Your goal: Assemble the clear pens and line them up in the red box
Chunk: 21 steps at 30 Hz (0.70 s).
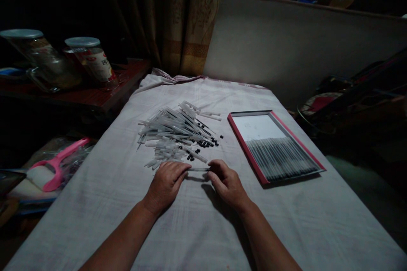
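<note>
My left hand and my right hand hold one clear pen tube between them, each pinching one end just above the white cloth. Right behind them lies a loose pile of clear pen tubes with several small black caps scattered along its right side. To the right sits a flat red-edged box with a neat row of finished pens filling its near half.
The white cloth-covered table runs toward a curtain and grey wall. Two lidded jars stand on a dark side shelf at left. A pink-handled tool lies lower left. Dark clutter fills the right side.
</note>
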Available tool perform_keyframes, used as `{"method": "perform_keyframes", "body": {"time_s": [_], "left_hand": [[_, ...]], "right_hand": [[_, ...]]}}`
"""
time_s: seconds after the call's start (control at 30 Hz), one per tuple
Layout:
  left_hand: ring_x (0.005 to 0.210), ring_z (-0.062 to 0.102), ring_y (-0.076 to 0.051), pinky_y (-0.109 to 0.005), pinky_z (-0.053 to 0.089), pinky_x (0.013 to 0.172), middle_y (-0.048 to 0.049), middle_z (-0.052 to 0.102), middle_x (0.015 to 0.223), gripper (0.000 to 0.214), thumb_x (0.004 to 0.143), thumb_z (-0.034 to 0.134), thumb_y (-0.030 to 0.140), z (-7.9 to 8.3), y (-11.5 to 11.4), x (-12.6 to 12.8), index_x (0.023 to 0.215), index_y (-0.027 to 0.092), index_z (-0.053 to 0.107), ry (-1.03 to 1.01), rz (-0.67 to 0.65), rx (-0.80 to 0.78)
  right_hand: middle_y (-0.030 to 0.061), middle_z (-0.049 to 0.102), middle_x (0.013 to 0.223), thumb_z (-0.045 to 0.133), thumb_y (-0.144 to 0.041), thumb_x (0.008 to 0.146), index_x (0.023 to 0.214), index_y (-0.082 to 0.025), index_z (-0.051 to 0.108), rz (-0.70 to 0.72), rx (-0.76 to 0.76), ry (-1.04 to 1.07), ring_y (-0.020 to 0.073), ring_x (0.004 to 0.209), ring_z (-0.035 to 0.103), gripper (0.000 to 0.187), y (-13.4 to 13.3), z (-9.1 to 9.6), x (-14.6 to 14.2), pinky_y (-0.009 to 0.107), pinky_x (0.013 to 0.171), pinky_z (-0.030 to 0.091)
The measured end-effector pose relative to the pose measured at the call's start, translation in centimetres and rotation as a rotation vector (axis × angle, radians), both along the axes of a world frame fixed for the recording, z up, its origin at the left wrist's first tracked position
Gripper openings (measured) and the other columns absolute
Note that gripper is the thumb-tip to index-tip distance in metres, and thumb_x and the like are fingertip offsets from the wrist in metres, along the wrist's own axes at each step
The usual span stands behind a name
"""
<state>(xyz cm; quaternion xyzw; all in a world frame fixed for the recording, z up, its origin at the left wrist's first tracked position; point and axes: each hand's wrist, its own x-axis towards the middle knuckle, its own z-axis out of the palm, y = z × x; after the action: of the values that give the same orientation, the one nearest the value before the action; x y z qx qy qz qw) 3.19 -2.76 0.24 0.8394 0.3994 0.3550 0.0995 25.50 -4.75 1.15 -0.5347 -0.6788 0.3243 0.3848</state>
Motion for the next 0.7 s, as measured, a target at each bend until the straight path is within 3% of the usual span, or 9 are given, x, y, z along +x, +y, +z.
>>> {"method": "perform_keyframes", "body": {"time_s": [0.13, 0.3, 0.43, 0.6, 0.7], "left_hand": [[0.09, 0.069, -0.022, -0.037, 0.051, 0.08, -0.007, 0.075, 0.097, 0.018, 0.095, 0.053, 0.019, -0.12, 0.03, -0.07, 0.109, 0.02, 0.066, 0.004, -0.004, 0.002], [0.09, 0.068, -0.021, -0.036, 0.051, 0.08, -0.0067, 0.075, 0.097, 0.02, 0.095, 0.054, 0.02, -0.19, 0.06, -0.04, 0.11, 0.021, 0.067, 0.004, -0.008, -0.013], [0.089, 0.068, -0.021, -0.037, 0.051, 0.08, -0.0071, 0.075, 0.096, 0.018, 0.096, 0.053, 0.02, -0.1, 0.06, 0.02, 0.108, 0.02, 0.066, 0.004, -0.007, -0.002], [0.09, 0.068, -0.021, -0.037, 0.051, 0.082, -0.0072, 0.075, 0.097, 0.02, 0.095, 0.053, 0.02, 0.02, 0.01, -0.07, 0.11, 0.02, 0.066, 0.013, -0.01, -0.018], [0.09, 0.068, -0.022, -0.038, 0.051, 0.081, -0.0072, 0.074, 0.097, 0.019, 0.095, 0.054, 0.021, -0.02, -0.02, -0.09, 0.11, 0.02, 0.066, 0.012, -0.008, -0.022]], "right_hand": [[0.0025, 0.069, 0.077, 0.05, -0.028, 0.091, 0.089, -0.021, 0.063, -0.013, 0.038, -0.044, 0.0164, 0.071, 0.065, 0.015, -0.07, -0.03, 0.1, 0.026, 0.066, 0.05], [0.001, 0.069, 0.078, 0.054, -0.027, 0.088, 0.105, -0.021, 0.06, 0.009, 0.003, -0.049, 0.0157, 0.068, 0.064, 0.018, -0.17, -0.12, 0.16, 0.026, 0.065, 0.049], [0.0018, 0.069, 0.078, 0.05, -0.026, 0.09, 0.091, -0.021, 0.061, 0.015, 0.029, -0.084, 0.0159, 0.071, 0.064, 0.012, -0.17, -0.06, 0.22, 0.026, 0.066, 0.048], [-0.0001, 0.068, 0.075, 0.054, -0.028, 0.09, 0.105, -0.021, 0.058, 0.019, -0.01, -0.084, 0.0154, 0.066, 0.063, 0.017, -0.15, -0.04, 0.22, 0.025, 0.064, 0.048], [0.0009, 0.069, 0.078, 0.053, -0.026, 0.089, 0.098, -0.022, 0.059, 0.002, 0.03, -0.124, 0.0159, 0.069, 0.064, 0.012, -0.17, -0.19, 0.24, 0.026, 0.065, 0.048]]}}
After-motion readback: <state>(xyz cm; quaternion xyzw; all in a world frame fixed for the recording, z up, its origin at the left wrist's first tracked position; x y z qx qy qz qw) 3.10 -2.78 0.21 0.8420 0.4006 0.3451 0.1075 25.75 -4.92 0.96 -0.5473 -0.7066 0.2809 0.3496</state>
